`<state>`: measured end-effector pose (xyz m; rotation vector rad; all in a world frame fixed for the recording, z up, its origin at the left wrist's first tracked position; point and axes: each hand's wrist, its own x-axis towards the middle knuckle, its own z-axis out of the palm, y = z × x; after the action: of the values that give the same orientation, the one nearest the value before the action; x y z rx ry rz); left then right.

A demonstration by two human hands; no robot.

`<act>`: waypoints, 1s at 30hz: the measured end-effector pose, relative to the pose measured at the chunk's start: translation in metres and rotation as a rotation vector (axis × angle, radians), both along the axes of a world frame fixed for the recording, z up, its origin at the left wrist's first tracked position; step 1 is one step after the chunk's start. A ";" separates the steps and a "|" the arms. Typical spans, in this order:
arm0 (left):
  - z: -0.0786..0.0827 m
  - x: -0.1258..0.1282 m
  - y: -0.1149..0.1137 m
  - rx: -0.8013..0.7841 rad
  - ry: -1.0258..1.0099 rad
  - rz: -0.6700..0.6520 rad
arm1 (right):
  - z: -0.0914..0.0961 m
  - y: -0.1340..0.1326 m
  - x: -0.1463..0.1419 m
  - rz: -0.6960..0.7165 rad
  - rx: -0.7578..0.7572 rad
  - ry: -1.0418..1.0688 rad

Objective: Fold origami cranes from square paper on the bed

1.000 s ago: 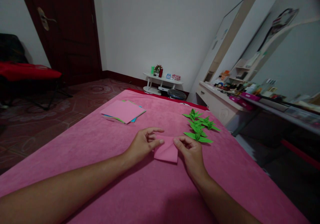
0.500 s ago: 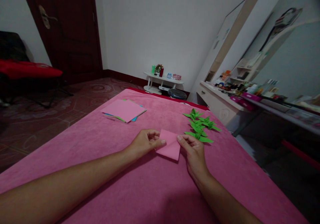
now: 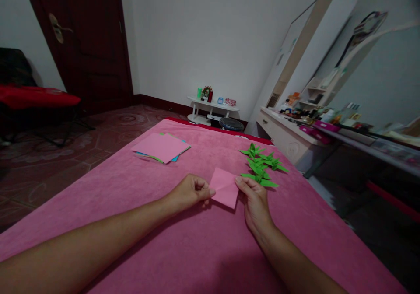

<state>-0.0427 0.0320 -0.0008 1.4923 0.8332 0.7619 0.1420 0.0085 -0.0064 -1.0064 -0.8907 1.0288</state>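
A small folded square of pink origami paper (image 3: 225, 188) is held up between my two hands, with a faint crease across it. My left hand (image 3: 192, 192) pinches its left edge between thumb and fingers. At the opposite edge, my right hand (image 3: 256, 197) grips the paper with the thumb on top. Just beyond my right hand lie several green folded paper cranes (image 3: 259, 167) in a cluster. A stack of square paper sheets (image 3: 162, 147) rests further off to the left, pink on top with green and blue corners sticking out.
The pink cloth-covered surface (image 3: 138, 246) spreads beneath my hands. Past its far edge stands a low white stand (image 3: 213, 103) with small items. A cluttered dressing table (image 3: 288, 130) is at the right, and a red folding chair (image 3: 36, 97) at the left.
My left hand has shifted its pinch slightly down along the left edge, and the pink paper has turned a little. My right hand keeps its grip.
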 end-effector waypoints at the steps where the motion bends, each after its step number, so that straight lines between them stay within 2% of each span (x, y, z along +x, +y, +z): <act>1: -0.001 -0.001 0.001 0.005 0.006 -0.026 | 0.000 0.000 0.000 0.002 -0.001 0.004; 7: -0.001 -0.001 0.003 0.054 -0.017 0.039 | -0.001 0.003 0.003 0.011 -0.025 0.023; 11: 0.000 -0.002 0.011 0.062 -0.113 0.244 | 0.000 0.003 0.005 0.035 -0.062 -0.058; 14: 0.000 -0.007 0.020 0.111 -0.189 0.407 | 0.001 0.000 0.002 0.213 -0.100 -0.200; 16: -0.001 -0.011 0.025 0.134 -0.205 0.449 | 0.002 -0.003 -0.002 0.352 -0.119 -0.294; 19: -0.002 -0.015 0.031 0.135 -0.156 0.428 | 0.002 -0.007 -0.008 0.506 -0.141 -0.380; 21: -0.004 -0.016 0.034 0.120 -0.109 0.393 | 0.001 -0.010 -0.011 0.552 -0.153 -0.372; 26: -0.014 -0.016 0.048 0.206 0.041 0.382 | -0.003 -0.014 -0.019 0.525 -0.242 -0.290; 30: -0.017 -0.021 0.052 0.501 0.291 0.414 | -0.004 -0.013 -0.023 0.401 -0.353 -0.247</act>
<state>-0.0635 0.0835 -0.0182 1.9325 1.2599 1.1364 0.1189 -0.0049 -0.0107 -1.3011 -1.1700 1.4570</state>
